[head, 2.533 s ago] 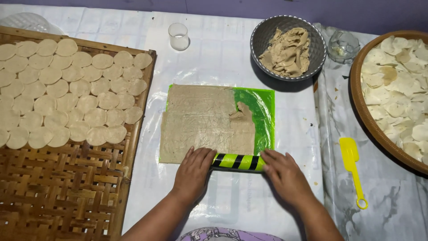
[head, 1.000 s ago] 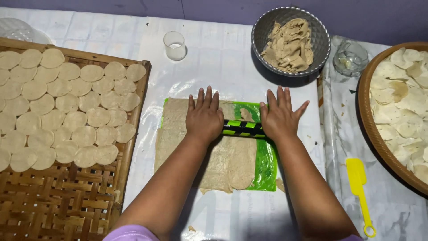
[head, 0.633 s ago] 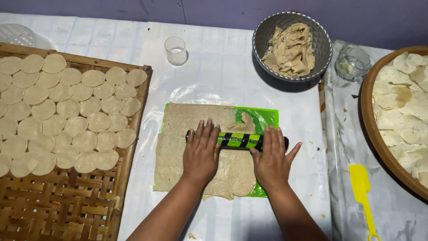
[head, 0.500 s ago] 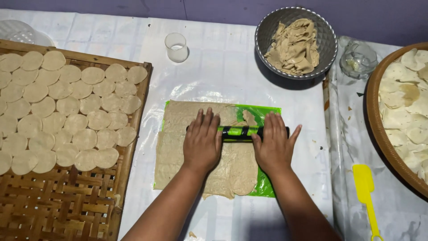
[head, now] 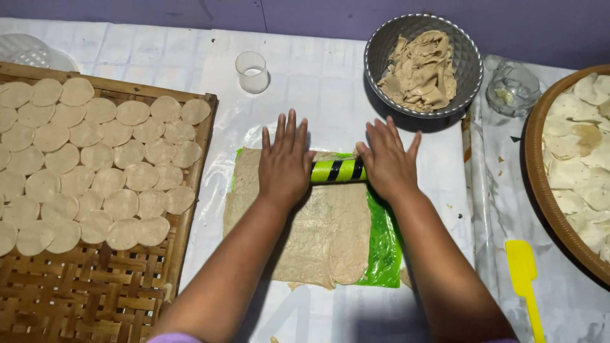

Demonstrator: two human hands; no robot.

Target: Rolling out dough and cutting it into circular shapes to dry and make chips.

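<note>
A thin beige dough sheet point(head: 318, 235) lies on a green plastic mat point(head: 386, 244) in the middle of the white table. Across its far end lies a roller with yellow-green and black stripes point(head: 338, 170). My left hand point(head: 284, 162) rests flat on the roller's left end, fingers spread and pointing away from me. Flat on the right end, my right hand point(head: 386, 164) presses down the same way. Only the roller's middle shows between the palms.
A woven bamboo tray point(head: 95, 286) at left holds several round dough discs point(head: 101, 171). A grey metal bowl point(head: 381, 51) of dough scraps and a small clear cup point(head: 252, 71) stand at the back. A round basket point(head: 540, 184) of discs and a yellow spatula point(head: 525, 276) lie right.
Both hands have pushed the roller from the near edge of the dough up to its far end. The dough sheet has become longer toward me.
</note>
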